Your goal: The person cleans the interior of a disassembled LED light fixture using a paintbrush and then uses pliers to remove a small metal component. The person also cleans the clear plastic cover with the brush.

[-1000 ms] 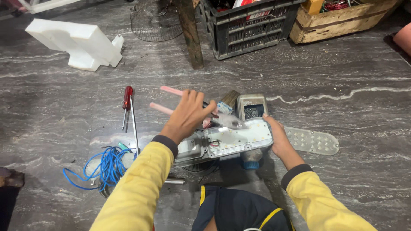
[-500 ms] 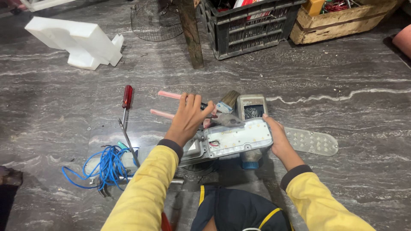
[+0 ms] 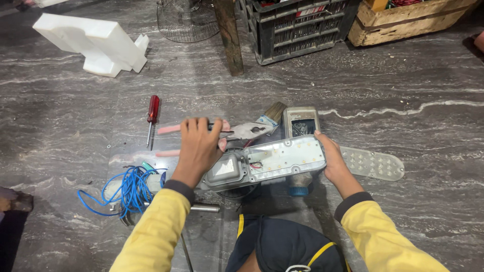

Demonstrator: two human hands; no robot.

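Pliers [image 3: 237,132] with pale pink handles lie on the dark marbled floor [image 3: 403,80] just above a long grey metal lamp housing [image 3: 267,163], and the left hand [image 3: 199,146] closes over their handles, fingers curled on the upper grip near the pivot. The right hand [image 3: 330,161] presses its fingers against the right end of the housing, bracing it rather than wrapping it; whether the thumb hooks underneath I cannot tell. As a judgement, the housing could slide or tip if that brace slackens, since it rests partly on a small blue-capped piece [image 3: 298,190] and the polished stone looks slick. The steel jaws point toward the exposed red wires [image 3: 256,164] in the housing's opening, so a careless swing could nick the insulation or scratch the shiny reflector face. A loose grip on smooth plastic handles could also let the tool twist. Nearby sit a red-handled screwdriver [image 3: 152,113] with a thin shaft, a tangled coil of blue wire [image 3: 128,189], a paintbrush [image 3: 269,117] with a flat bristle head, a small grey box with a window [image 3: 301,122], and an oblong white dimpled lens cover [image 3: 373,163]. Farther off stand a chunky white foam block [image 3: 96,43], a slotted black plastic crate [image 3: 297,25] and a rough wooden box [image 3: 413,20].
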